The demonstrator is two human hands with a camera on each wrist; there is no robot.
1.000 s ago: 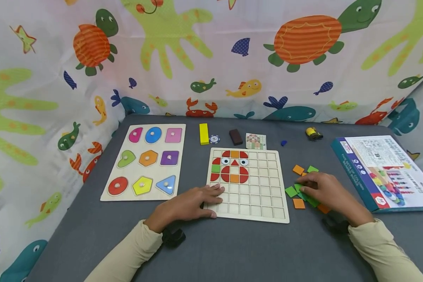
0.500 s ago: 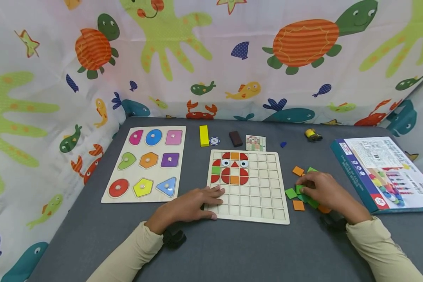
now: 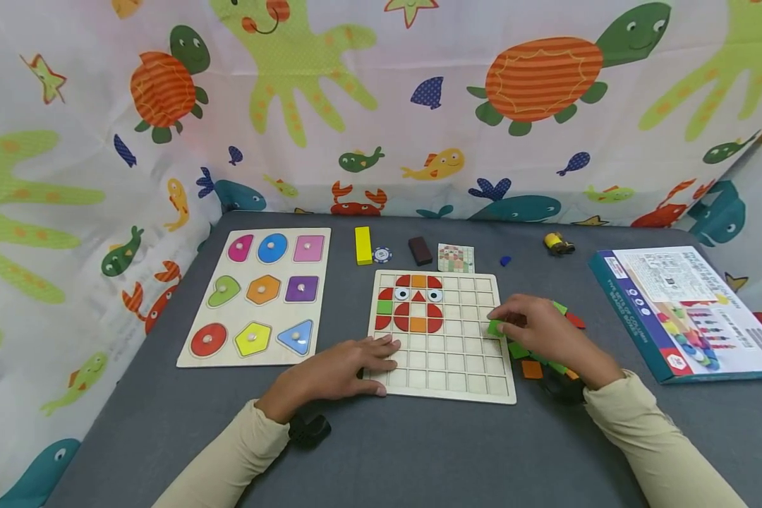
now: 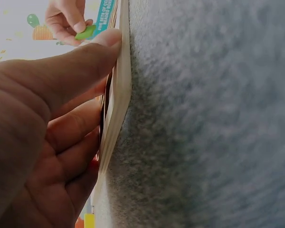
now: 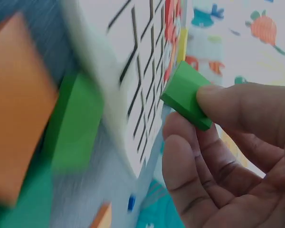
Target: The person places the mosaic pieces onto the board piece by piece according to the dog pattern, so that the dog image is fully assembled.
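Note:
A wooden grid board [image 3: 463, 363] lies flat on the grey table, with red, orange, green and eye-printed tiles [image 3: 418, 303] set in its upper left cells. My left hand [image 3: 349, 367] rests on the board's left edge, fingers extended over the cells and thumb near the lower corner. Between thumb and fingers my right hand [image 3: 546, 335] pinches a green square tile [image 5: 187, 95], held just above the board's right edge. Below and beside that hand lie loose green and orange tiles [image 3: 532, 369], partly hidden by it, with a red tile [image 3: 574, 320] behind.
On the left is a wooden shape puzzle [image 3: 187, 357]. Behind the board are a yellow block [image 3: 363, 245], a poker chip [image 3: 382, 255], a dark brown block [image 3: 420, 250], a pattern card [image 3: 456, 258], a small blue piece [image 3: 505, 260] and a yellow toy [image 3: 557, 244]. A box [image 3: 692, 310] stands right.
My right hand has lifted a green tile from the loose pile and carried it left to the board's right edge. The left hand stays on the board.

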